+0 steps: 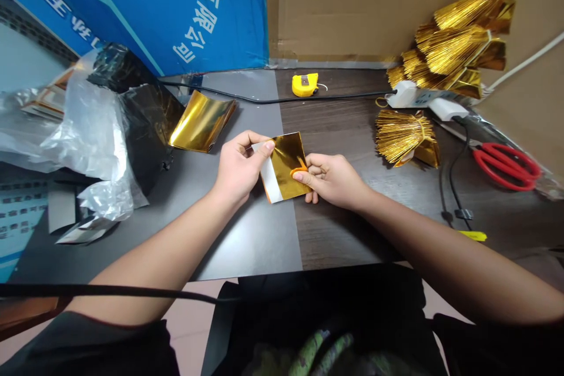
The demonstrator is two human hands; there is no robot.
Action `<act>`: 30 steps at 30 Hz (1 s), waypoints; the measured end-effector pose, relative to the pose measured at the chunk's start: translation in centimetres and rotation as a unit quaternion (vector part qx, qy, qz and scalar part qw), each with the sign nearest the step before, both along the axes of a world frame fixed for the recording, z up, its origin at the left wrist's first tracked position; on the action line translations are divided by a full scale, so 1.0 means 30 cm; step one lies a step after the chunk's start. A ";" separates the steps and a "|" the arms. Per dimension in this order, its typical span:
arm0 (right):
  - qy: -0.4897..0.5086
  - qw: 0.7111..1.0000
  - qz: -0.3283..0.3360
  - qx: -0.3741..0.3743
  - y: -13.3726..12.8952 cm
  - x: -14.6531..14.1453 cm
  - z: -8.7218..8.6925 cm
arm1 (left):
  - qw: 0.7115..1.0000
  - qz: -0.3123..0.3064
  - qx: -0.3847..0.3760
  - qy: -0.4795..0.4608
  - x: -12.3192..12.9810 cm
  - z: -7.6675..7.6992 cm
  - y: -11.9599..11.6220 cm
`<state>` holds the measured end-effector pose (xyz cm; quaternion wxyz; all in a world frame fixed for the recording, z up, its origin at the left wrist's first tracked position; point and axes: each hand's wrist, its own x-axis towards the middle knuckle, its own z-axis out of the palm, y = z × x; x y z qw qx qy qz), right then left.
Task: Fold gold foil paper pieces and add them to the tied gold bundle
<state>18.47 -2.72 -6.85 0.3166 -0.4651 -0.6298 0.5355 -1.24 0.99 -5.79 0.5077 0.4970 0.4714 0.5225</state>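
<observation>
I see left hand (238,169), partly hidden, and right hand (335,181) pinched closed on gold foil sheet (284,165); long axis unclear, white strip (270,183) facing left.

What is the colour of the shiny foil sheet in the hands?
The foil sheet is metallic gold, best seen in the head view.

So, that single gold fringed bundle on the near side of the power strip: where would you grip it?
Probably at the tied waist of the gold fringed bundle, coming from the near side with the right hand, the closer one. The band narrows it there, while the loose fringe fans out leftward and might crumple. The power strip and its plugs crowd the far side.
</observation>
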 end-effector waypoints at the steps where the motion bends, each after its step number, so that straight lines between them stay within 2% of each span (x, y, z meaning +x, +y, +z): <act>1: -0.006 1.000 0.001 0.001 0.000 0.001 0.002 | 1.000 0.002 0.001 0.007 -0.001 -0.003 0.001; 10: 0.042 0.999 0.004 0.035 -0.009 0.002 -0.013 | 0.999 0.039 0.008 0.018 -0.001 -0.007 0.004; 13: 0.051 0.994 0.036 0.086 -0.009 0.006 -0.015 | 0.999 0.045 0.015 0.027 -0.002 -0.009 0.007; 16: 0.015 0.987 0.079 0.137 -0.006 0.010 -0.003 | 0.999 0.043 0.005 0.022 0.001 -0.010 0.007; 21: -0.013 0.983 0.104 0.152 -0.003 0.001 0.023 | 0.999 0.036 0.002 0.004 0.013 -0.009 -0.001; 23: -0.008 0.983 0.114 0.144 -0.004 -0.007 0.029 | 0.999 0.031 0.001 -0.005 0.015 -0.007 -0.005; 30: 0.075 0.992 0.098 0.012 -0.007 -0.023 0.029 | 0.999 0.031 0.002 -0.007 0.009 -0.010 -0.003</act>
